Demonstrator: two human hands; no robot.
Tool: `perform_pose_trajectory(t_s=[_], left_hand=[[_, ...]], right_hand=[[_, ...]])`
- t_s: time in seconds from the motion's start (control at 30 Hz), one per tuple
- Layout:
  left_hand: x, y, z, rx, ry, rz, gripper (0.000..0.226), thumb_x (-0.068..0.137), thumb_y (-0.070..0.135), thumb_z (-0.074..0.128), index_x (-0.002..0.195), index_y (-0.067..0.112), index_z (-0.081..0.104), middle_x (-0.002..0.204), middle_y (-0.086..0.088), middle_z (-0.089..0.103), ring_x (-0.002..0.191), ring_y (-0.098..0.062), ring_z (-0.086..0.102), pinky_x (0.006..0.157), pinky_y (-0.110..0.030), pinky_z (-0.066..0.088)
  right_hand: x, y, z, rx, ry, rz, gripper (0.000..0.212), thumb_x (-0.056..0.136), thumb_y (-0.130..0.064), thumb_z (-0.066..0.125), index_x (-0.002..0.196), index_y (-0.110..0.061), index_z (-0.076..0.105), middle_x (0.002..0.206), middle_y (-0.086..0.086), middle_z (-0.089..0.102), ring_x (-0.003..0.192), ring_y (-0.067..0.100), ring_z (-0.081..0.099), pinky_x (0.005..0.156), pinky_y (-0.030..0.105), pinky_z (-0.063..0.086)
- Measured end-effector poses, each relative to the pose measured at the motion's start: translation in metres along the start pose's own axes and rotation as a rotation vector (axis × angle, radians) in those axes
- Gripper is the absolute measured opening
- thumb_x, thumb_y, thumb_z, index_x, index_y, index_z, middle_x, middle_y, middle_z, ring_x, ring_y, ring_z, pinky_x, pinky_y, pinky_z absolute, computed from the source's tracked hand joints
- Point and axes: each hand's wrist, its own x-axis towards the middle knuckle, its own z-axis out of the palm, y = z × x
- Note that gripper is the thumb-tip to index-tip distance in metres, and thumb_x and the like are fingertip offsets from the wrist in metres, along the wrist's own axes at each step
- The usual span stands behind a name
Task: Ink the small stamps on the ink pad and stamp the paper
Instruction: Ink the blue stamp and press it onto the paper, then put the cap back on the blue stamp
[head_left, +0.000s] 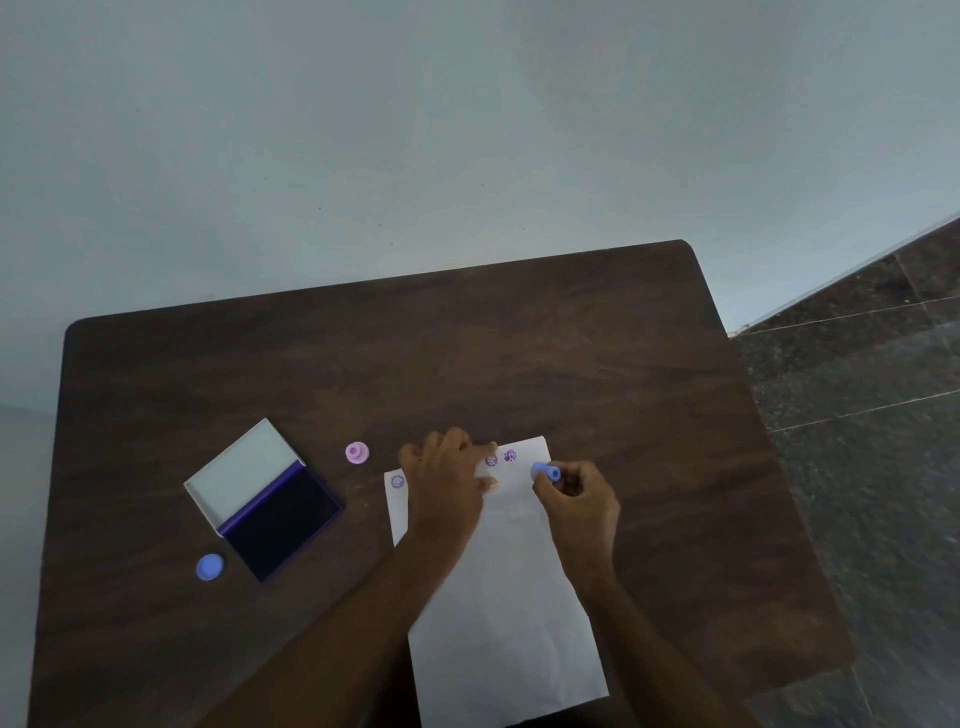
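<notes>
The left hand (448, 480) lay flat on the paper (498, 597), fingers spread, near its far edge. The right hand (579, 496) pinched a blue stamp (545, 472) in its fingertips at the paper's far right corner, beside three purple prints (510, 457). Left of the paper sat the pink stamp (357, 452), the open pad (280, 512) and a blue cap (210, 566).

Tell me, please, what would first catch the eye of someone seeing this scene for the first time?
The eye likely lands on the two hands over the far end of the white paper: the left hand lies flat on it, while the right hand pinches a small blue stamp beside a few purple prints. To the left, the open ink pad sits on the dark wooden table, with a pink stamp beyond it and a blue stamp nearer.
</notes>
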Motion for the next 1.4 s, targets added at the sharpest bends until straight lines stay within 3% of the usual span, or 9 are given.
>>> perform_pose_trajectory(t_s=[0.2, 0.33, 0.53, 0.67, 0.9, 1.0, 1.1, 1.23, 1.4], left_hand=[[-0.004, 0.006, -0.002, -0.009, 0.021, -0.005, 0.055, 0.076, 0.047, 0.075, 0.127, 0.033, 0.059, 0.123, 0.005, 0.061, 0.107, -0.016, 0.055, 0.100, -0.038, 0.030], [-0.009, 0.012, -0.010, -0.023, 0.057, -0.004, 0.059, 0.073, 0.044, 0.079, 0.127, 0.030, 0.059, 0.124, 0.000, 0.062, 0.107, -0.019, 0.058, 0.101, -0.042, 0.032], [-0.025, -0.004, -0.030, -0.087, 0.137, -0.008, 0.033, 0.082, 0.044, 0.070, 0.110, 0.028, 0.068, 0.113, 0.004, 0.068, 0.100, -0.014, 0.060, 0.092, -0.034, 0.037], [-0.045, -0.030, -0.040, -0.216, 0.107, -0.163, 0.031, 0.084, 0.048, 0.065, 0.109, 0.030, 0.067, 0.107, 0.010, 0.070, 0.089, -0.009, 0.063, 0.078, -0.020, 0.039], [-0.080, -0.105, -0.046, -0.394, -0.008, -0.494, 0.023, 0.089, 0.041, 0.063, 0.103, 0.023, 0.064, 0.101, 0.001, 0.068, 0.078, -0.008, 0.051, 0.078, -0.026, 0.040], [-0.098, -0.131, -0.050, -0.515, 0.081, -0.485, 0.012, 0.091, 0.039, 0.060, 0.098, 0.030, 0.063, 0.098, 0.008, 0.066, 0.083, -0.003, 0.056, 0.084, -0.025, 0.045], [-0.112, -0.152, -0.060, -0.532, 0.180, -0.477, 0.002, 0.090, 0.038, 0.060, 0.089, 0.038, 0.060, 0.087, 0.019, 0.059, 0.074, 0.006, 0.051, 0.073, -0.014, 0.039], [-0.127, -0.179, -0.065, -0.536, 0.292, -0.549, 0.006, 0.088, 0.036, 0.063, 0.092, 0.033, 0.067, 0.087, 0.018, 0.062, 0.075, 0.004, 0.056, 0.068, -0.008, 0.037], [-0.144, -0.214, -0.055, -0.567, 0.373, -0.674, 0.014, 0.083, 0.030, 0.071, 0.096, 0.033, 0.065, 0.087, 0.020, 0.059, 0.078, 0.003, 0.057, 0.070, -0.012, 0.042]], right_hand=[[-0.004, -0.002, 0.004, 0.032, -0.036, 0.048, 0.020, 0.079, -0.025, 0.076, 0.092, -0.016, 0.064, 0.094, -0.001, 0.071, 0.075, 0.013, 0.066, 0.065, 0.031, 0.060], [-0.005, -0.005, 0.003, 0.019, -0.035, 0.037, 0.022, 0.079, -0.028, 0.075, 0.095, -0.016, 0.066, 0.095, 0.000, 0.072, 0.071, 0.013, 0.066, 0.059, 0.023, 0.057], [-0.004, -0.012, 0.007, -0.005, -0.131, -0.041, 0.031, 0.078, -0.033, 0.076, 0.102, -0.014, 0.070, 0.095, 0.000, 0.073, 0.070, 0.016, 0.069, 0.060, 0.023, 0.059], [-0.013, -0.020, 0.016, 0.023, -0.222, -0.107, 0.030, 0.077, -0.030, 0.077, 0.104, -0.019, 0.070, 0.092, -0.004, 0.073, 0.066, 0.011, 0.070, 0.052, 0.013, 0.053], [-0.046, -0.049, 0.058, 0.000, -0.385, -0.231, 0.023, 0.078, -0.025, 0.077, 0.099, -0.024, 0.066, 0.090, -0.007, 0.071, 0.070, 0.011, 0.069, 0.050, 0.010, 0.050], [-0.061, -0.060, 0.078, -0.016, -0.471, -0.284, 0.023, 0.081, -0.021, 0.074, 0.102, -0.022, 0.067, 0.092, -0.007, 0.071, 0.074, 0.012, 0.069, 0.054, 0.012, 0.053], [-0.076, -0.068, 0.096, -0.026, -0.551, -0.347, 0.023, 0.082, -0.020, 0.073, 0.104, -0.019, 0.068, 0.093, -0.006, 0.071, 0.078, 0.011, 0.069, 0.061, 0.019, 0.058], [-0.091, -0.078, 0.116, -0.056, -0.618, -0.404, 0.024, 0.083, -0.021, 0.072, 0.106, -0.016, 0.067, 0.092, -0.006, 0.071, 0.077, 0.004, 0.068, 0.060, 0.012, 0.054], [-0.110, -0.086, 0.142, -0.107, -0.689, -0.438, 0.028, 0.083, -0.021, 0.072, 0.110, -0.014, 0.068, 0.100, 0.001, 0.073, 0.083, 0.010, 0.069, 0.076, 0.031, 0.060]])
